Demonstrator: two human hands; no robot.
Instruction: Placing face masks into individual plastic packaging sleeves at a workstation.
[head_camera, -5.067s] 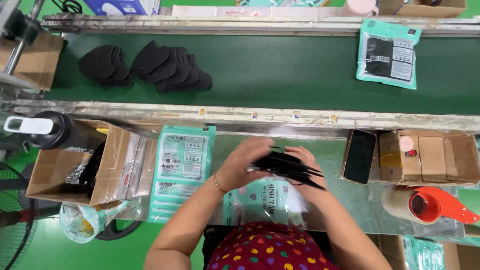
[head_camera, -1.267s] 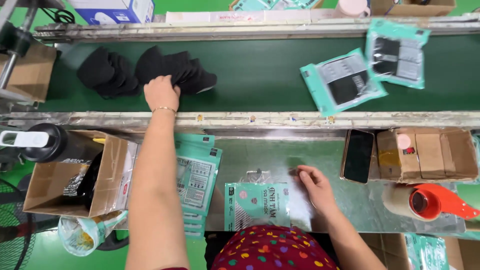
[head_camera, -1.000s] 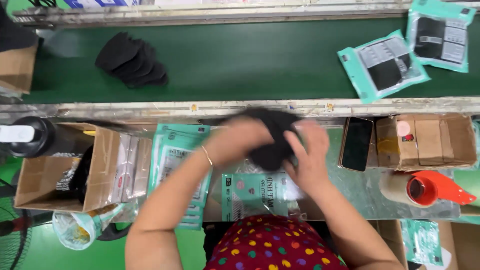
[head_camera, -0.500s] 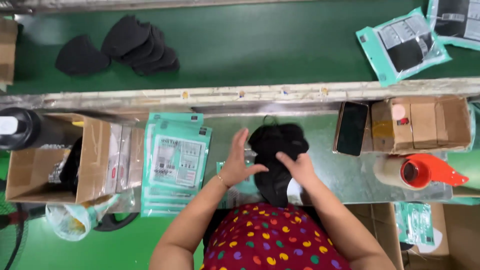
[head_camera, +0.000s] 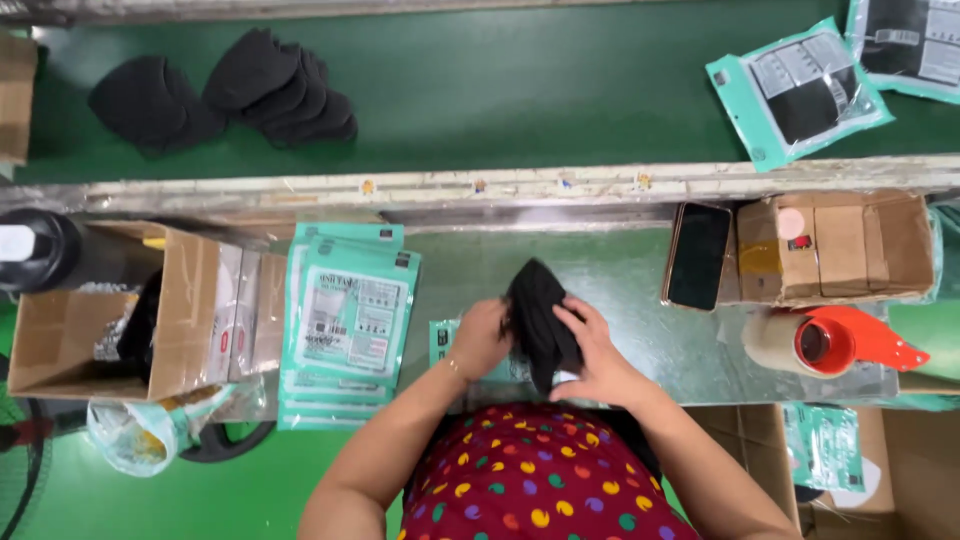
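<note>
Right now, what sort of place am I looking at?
Most likely a packing station on a factory line. A green conveyor belt carries loose black masks and filled teal pouches, and empty pouches are stacked beside both hands.

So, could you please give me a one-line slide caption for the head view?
Both hands, left and right, hold a stack of black masks above the metal bench.

Both hands press a stack of black face masks between them over the metal worktable: left hand on its left side, right hand on its right, above a teal pouch.
</note>
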